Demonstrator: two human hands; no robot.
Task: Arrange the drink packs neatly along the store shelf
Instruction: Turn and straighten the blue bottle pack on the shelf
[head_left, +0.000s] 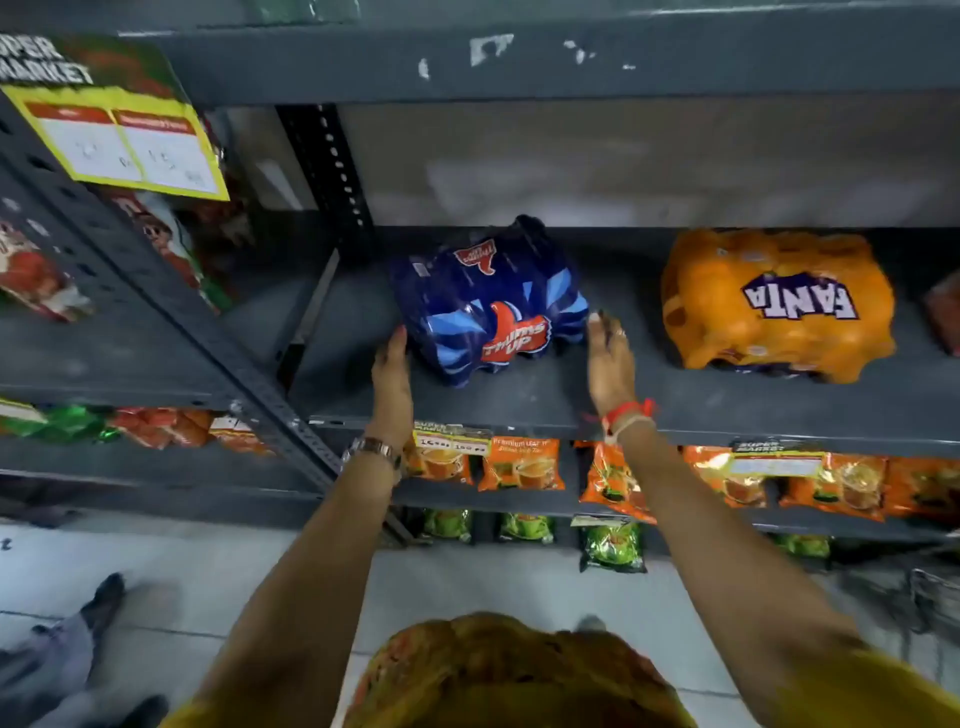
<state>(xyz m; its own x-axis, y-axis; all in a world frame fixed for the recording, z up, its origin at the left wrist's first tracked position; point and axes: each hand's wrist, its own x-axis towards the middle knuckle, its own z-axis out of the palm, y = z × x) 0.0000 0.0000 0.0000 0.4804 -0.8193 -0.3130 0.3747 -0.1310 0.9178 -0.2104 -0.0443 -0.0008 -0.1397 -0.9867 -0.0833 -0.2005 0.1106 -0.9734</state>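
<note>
A blue shrink-wrapped Thums Up drink pack (491, 301) lies skewed on the dark grey shelf (545, 405), its front corner turned toward me. My left hand (392, 374) is flat against the pack's left lower side, fingers straight. My right hand (610, 364) is stretched out by the pack's right lower corner, at or just off the wrap; I cannot tell whether it touches. Neither hand is closed around anything. An orange Fanta drink pack (776, 304) lies further right on the same shelf, apart from the blue one.
A perforated grey upright (332, 171) stands behind the blue pack's left. Orange tea packets (522, 465) and green packets (613, 545) fill the lower shelves. A yellow price sign (124, 140) hangs on the left rack. Another person's legs (62, 654) are at bottom left.
</note>
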